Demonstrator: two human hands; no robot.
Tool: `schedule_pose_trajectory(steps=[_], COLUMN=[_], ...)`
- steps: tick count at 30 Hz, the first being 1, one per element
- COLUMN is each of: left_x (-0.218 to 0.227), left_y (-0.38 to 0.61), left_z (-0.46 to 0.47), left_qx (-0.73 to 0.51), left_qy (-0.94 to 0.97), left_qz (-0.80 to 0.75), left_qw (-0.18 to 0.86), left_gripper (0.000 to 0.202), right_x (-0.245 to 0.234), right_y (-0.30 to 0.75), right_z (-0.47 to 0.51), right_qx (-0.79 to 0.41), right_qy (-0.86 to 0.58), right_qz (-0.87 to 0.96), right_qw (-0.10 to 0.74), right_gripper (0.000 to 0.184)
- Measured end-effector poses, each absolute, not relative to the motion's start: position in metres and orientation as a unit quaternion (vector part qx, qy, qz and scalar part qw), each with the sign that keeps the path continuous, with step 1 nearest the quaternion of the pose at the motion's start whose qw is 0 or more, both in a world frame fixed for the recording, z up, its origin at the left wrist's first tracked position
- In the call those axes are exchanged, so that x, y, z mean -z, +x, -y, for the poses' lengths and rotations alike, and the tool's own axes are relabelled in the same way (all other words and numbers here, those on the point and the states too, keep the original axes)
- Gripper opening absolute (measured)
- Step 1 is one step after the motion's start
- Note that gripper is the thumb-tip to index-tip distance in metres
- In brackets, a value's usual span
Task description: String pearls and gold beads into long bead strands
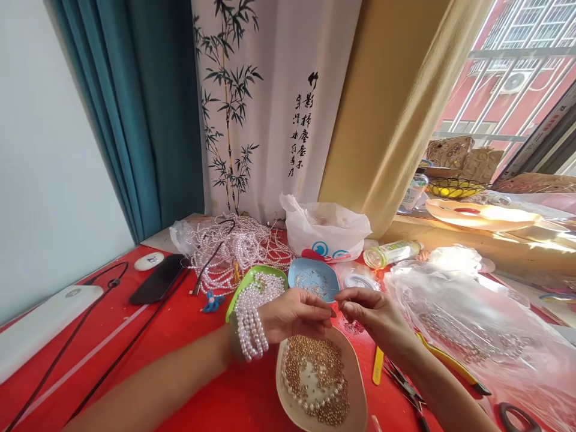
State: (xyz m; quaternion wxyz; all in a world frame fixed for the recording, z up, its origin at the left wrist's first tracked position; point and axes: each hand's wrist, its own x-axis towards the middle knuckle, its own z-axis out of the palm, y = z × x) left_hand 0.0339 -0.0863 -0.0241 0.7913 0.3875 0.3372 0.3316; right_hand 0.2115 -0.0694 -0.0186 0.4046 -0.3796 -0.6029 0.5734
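My left hand [294, 315] and my right hand [371, 309] meet fingertip to fingertip above the far end of a beige tray [281, 390]. Both are closed in a pinch. What lies between the fingers is too small to make out. Several strands of white pearl beads [251, 327] hang round my left wrist. Small gold beads [333, 414] fill much of the beige tray, and a string of pearls [310, 405] rests on them. Just behind my hands is a blue tray [335, 276] with small metal bits. A green tray [247, 279] of pearl strands sits beyond my left wrist.
Pearl strands [238, 246] are heaped at the back, beside a white plastic bag [328, 225]. Yellow-handled pliers [450, 363], dark pliers [407, 387] and yellow tweezers [378, 366] lie around my right forearm. Clear bags [468, 318] cover the right side. A phone [159, 280] lies left.
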Motion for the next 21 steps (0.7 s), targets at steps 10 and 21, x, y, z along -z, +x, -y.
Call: schedule_pose_trajectory(steps=[10, 21], left_x=[0.0272, 0.032], left_y=[0.0328, 0.0301], left_z=[0.0834, 0.081], left_qx=[-0.303, -0.315], left_qy=[0.428, 0.441], left_qz=[-0.397, -0.386], left_qw=[0.753, 0.746], left_gripper=[0.023, 0.021], right_x=[0.0206, 0.0227], right_y=[0.2127, 0.209], right_z=[0.0654, 0.0655], right_qx=[-0.522, -0.489], right_qy=[-0.412, -0.421], right_qz=[0.612, 0.622], right_qw=[0.427, 0.445], right_gripper=[0.021, 0.021])
